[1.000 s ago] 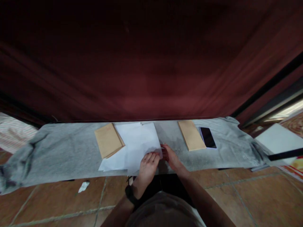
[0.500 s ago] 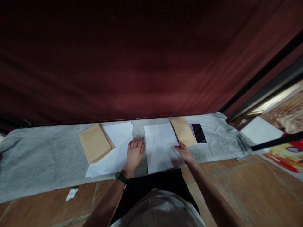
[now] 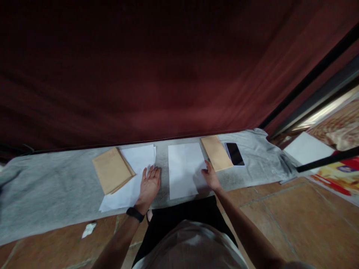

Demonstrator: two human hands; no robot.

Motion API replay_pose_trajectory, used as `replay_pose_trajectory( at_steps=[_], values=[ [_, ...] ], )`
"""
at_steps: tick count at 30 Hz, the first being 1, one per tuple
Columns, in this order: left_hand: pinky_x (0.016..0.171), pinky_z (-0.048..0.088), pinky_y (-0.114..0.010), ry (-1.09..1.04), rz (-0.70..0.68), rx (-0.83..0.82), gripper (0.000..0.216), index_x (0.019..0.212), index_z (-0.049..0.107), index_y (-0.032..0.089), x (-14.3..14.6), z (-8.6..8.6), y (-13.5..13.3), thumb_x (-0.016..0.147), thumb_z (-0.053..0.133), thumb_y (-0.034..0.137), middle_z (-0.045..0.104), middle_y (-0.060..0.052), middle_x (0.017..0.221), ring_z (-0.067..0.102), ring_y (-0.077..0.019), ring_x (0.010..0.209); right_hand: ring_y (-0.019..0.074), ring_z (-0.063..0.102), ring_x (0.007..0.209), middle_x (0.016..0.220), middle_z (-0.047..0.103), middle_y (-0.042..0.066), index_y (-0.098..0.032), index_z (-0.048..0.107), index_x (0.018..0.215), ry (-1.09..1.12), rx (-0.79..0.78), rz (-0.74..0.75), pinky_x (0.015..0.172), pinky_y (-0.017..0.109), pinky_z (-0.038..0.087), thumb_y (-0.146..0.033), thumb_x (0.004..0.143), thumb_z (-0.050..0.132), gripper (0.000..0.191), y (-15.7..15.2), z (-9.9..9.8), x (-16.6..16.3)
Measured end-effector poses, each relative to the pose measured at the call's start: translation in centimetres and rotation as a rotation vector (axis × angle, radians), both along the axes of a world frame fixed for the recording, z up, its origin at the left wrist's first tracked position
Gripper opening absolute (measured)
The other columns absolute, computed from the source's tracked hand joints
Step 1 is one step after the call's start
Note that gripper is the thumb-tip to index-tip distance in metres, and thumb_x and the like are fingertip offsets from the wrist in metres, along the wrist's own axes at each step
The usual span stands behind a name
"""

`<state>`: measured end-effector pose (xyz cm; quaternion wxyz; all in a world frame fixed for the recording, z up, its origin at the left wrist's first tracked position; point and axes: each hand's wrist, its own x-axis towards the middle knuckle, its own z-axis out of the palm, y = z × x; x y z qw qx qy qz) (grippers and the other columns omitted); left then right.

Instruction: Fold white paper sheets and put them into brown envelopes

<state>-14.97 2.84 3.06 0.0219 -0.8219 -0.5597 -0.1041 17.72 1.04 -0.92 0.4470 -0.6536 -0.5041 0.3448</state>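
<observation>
My left hand (image 3: 150, 184) lies open, palm turned up and fingers stretched, over the right edge of the white paper (image 3: 126, 197) on the left. Two tan envelopes (image 3: 112, 170), one over the other, rest askew on that paper. In front of me a white sheet of paper (image 3: 183, 170) lies flat on the grey cloth. At its right edge my right hand (image 3: 211, 177) grips the sheet, thumb on top and the other fingers partly hidden. Just beyond that hand lies another tan envelope (image 3: 216, 152), beside a dark-screened phone (image 3: 235, 154).
A grey cloth (image 3: 56, 186) covers the long low surface, with a dark red curtain (image 3: 168, 93) behind it. To the right stand black bars (image 3: 316, 74), a white panel (image 3: 308, 147) and a printed sheet (image 3: 336, 181). A crumpled white scrap (image 3: 89, 229) lies on the tiled floor.
My left hand has moved left and turned its palm up. My right hand has shifted slightly left along with the sheet, which now lies a little straighter and farther from the phone.
</observation>
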Motion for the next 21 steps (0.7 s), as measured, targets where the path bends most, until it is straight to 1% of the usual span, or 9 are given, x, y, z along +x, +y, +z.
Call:
replay_pose_trajectory(
  at_steps=[2,4,6,8,11,14,17,21],
  values=[
    [0.122,0.027,-0.053,-0.059,-0.007,-0.011,0.044,0.134,0.059,0.015,1.5,0.0,-0.1,0.096,0.037,0.018,0.062,-0.013,0.140,0.044,-0.0288,0.143,0.0301,0.064,0.102,0.115,0.066,0.015,-0.014,0.051,0.141,-0.205,0.056,-0.055,0.092,0.047,0.052,-0.030,0.091,0.046,0.053,-0.2,0.1,-0.1],
    [0.120,0.033,-0.050,-0.125,-0.030,-0.019,0.045,0.139,0.056,0.015,3.5,-0.2,-0.3,0.099,0.037,0.024,0.057,-0.013,0.146,0.044,-0.0276,0.143,0.0322,0.060,0.115,0.129,0.061,0.019,-0.014,0.048,0.145,-0.415,0.136,-0.055,0.101,0.051,0.048,-0.023,0.091,0.044,0.054,-0.5,0.3,-0.5],
    [0.118,0.036,-0.049,-0.178,-0.062,-0.025,0.047,0.144,0.052,0.016,5.7,-0.5,-0.5,0.101,0.040,0.029,0.051,-0.012,0.152,0.041,-0.0270,0.145,0.0337,0.051,0.131,0.144,0.052,0.022,-0.013,0.045,0.148,-0.616,0.216,-0.002,0.108,0.053,0.043,-0.020,0.094,0.043,0.055,-0.8,0.5,-1.1],
    [0.118,0.035,-0.051,-0.199,-0.078,-0.037,0.049,0.147,0.048,0.017,7.6,-1.0,-0.6,0.101,0.041,0.033,0.044,-0.013,0.157,0.035,-0.0292,0.149,0.0338,0.040,0.142,0.155,0.042,0.021,-0.011,0.043,0.150,-0.730,0.247,0.088,0.113,0.053,0.038,-0.020,0.097,0.042,0.054,-1.1,0.6,-1.9],
    [0.117,0.035,-0.054,-0.222,0.019,-0.029,0.055,0.148,0.045,0.008,9.5,-1.8,-0.6,0.101,0.043,0.036,0.037,-0.022,0.159,0.031,-0.0349,0.150,0.0326,0.034,0.147,0.159,0.038,0.017,-0.012,0.044,0.150,-0.815,0.218,0.188,0.117,0.051,0.033,-0.025,0.100,0.043,0.052,-1.3,0.5,-3.1],
    [0.116,0.035,-0.054,-0.242,0.132,-0.002,0.056,0.145,0.047,0.003,10.2,-2.6,-0.8,0.100,0.044,0.035,0.040,-0.027,0.156,0.034,-0.0367,0.148,0.0324,0.035,0.147,0.159,0.041,0.014,-0.018,0.045,0.150,-0.858,0.201,0.194,0.118,0.054,0.030,-0.030,0.102,0.045,0.050,-1.2,0.1,-3.7],
    [0.117,0.033,-0.056,-0.243,0.164,0.032,0.053,0.145,0.048,0.004,10.6,-3.2,-1.4,0.100,0.042,0.033,0.042,-0.027,0.154,0.036,-0.0369,0.147,0.0310,0.038,0.146,0.157,0.044,0.012,-0.022,0.045,0.151,-0.889,0.224,0.211,0.118,0.054,0.031,-0.034,0.103,0.045,0.049,-0.9,0.0,-3.4],
    [0.116,0.035,-0.058,-0.283,0.191,0.022,0.051,0.145,0.048,0.008,11.0,-3.4,-1.9,0.099,0.043,0.030,0.044,-0.024,0.154,0.039,-0.0372,0.145,0.0298,0.040,0.145,0.158,0.043,0.013,-0.020,0.048,0.149,-0.916,0.234,0.238,0.118,0.051,0.032,-0.035,0.104,0.044,0.048,-0.1,0.2,-2.8]
  ],
)
